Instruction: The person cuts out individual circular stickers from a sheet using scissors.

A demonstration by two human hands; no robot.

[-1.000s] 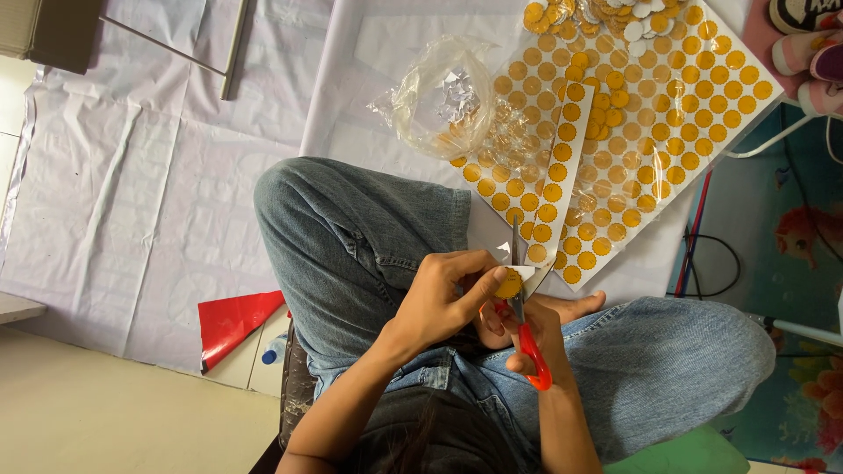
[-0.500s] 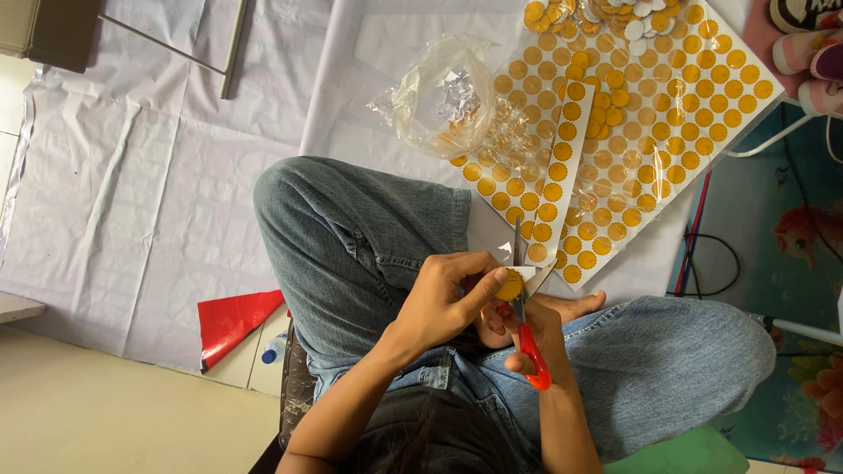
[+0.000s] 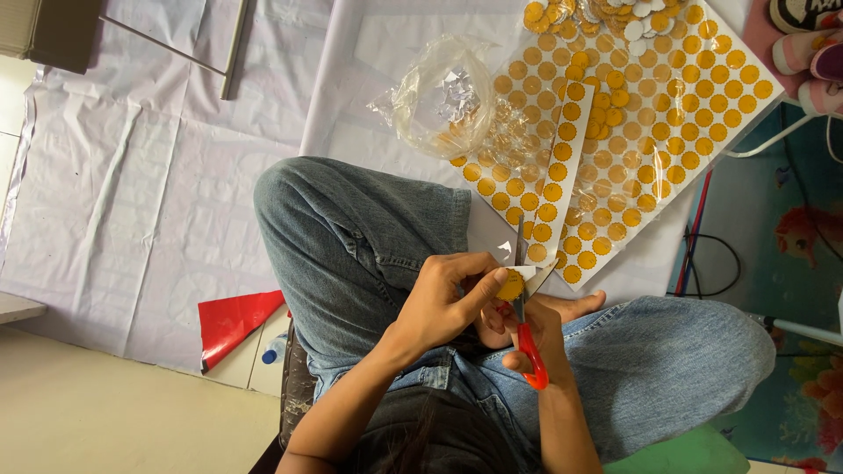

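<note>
I sit cross-legged in jeans on the floor. My left hand pinches a small yellow scalloped disc cut from white paper. My right hand grips red-handled scissors, whose blades point up past the disc. A narrow strip of yellow discs lies just beyond the scissors, over a large white sheet printed with yellow discs.
A crumpled clear plastic bag holds foil and cut discs. Several loose cut discs are piled at the top. White plastic sheeting covers the floor. A red paper piece lies at left; cables run at right.
Hardly anything has moved; my hands hold the same pose, with the disc and scissors shifting only slightly.
</note>
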